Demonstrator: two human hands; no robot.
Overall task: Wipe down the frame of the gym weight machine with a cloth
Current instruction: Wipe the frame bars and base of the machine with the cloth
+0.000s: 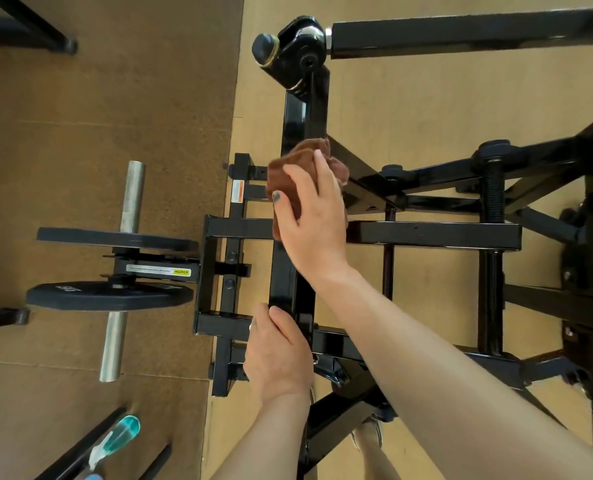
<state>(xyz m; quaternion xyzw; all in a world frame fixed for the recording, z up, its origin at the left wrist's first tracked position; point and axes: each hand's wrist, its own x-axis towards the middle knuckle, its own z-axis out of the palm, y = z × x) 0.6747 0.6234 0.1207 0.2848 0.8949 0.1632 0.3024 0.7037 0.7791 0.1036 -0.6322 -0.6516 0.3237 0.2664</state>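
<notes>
— Far left on the brown mat, what do you log?

— Two black weight plates (109, 295) on a steel loading sleeve (124, 268), one plate either side of a bracket with a yellow caution sticker. Below them, near the bottom edge, a spray bottle (116, 439) with teal liquid lies tilted beside dark bars.

— Moving right?

— Black frame of the weight machine (426, 233), square tubing seen from above, standing mostly on the lighter tan floor. A white-and-orange warning label (237, 191) sits on a left-hand upright.

— Hands?

— Left hand (277, 355) low in the view, fingers wrapped round the long central beam (284, 271), thumb on its top face; a ring shows on one finger. Right hand (314, 216) higher up the same beam, grasping a bunched brown cloth (288, 174) and pressing it onto the tube where a crossbar meets it (thumbnail painted dark).

— Cloth position exactly?

— Between the palm and the beam, spilling out above the fingers toward the pivot housing (295, 46).

— Further right?

— A threaded adjuster rod (493, 192) upright through the frame, diagonal braces beyond. A shoe (369, 433) shows under the right forearm.
</notes>
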